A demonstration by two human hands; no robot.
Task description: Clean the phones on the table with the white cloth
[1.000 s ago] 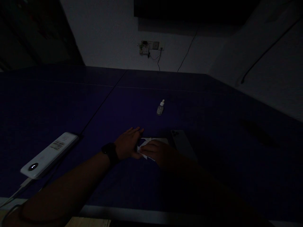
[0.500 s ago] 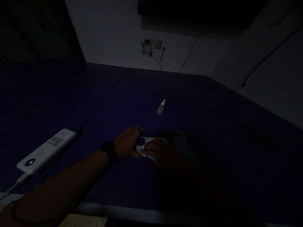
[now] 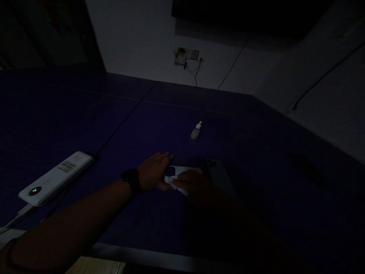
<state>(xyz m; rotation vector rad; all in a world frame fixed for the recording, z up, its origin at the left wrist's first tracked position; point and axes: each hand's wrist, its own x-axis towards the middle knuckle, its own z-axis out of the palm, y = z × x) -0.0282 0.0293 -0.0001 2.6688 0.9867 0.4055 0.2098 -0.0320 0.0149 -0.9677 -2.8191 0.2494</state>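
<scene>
A pale phone case [image 3: 186,168] with a dark camera cutout lies on the dark blue tabletop. My left hand [image 3: 154,172], a black watch on its wrist, steadies the case's left end between thumb and fingers. Bent over the case, my right hand [image 3: 191,182] is closed on a white tissue [image 3: 178,185] and presses it against the surface. Deep shadow covers much of that hand and its forearm. Just to the right of the case lies a phone [image 3: 219,175], back up with its camera lenses at the far end, partly behind my right hand.
Farther back lies a small dropper bottle [image 3: 195,131] with a white cap. At the left is a white power bank [image 3: 57,177] with a cable plugged in. Wall sockets [image 3: 188,54] with wires show behind the table. The room is very dark.
My right hand has shifted slightly with the tissue over the case. My left hand keeps its place on the case. The view has tilted a little.
</scene>
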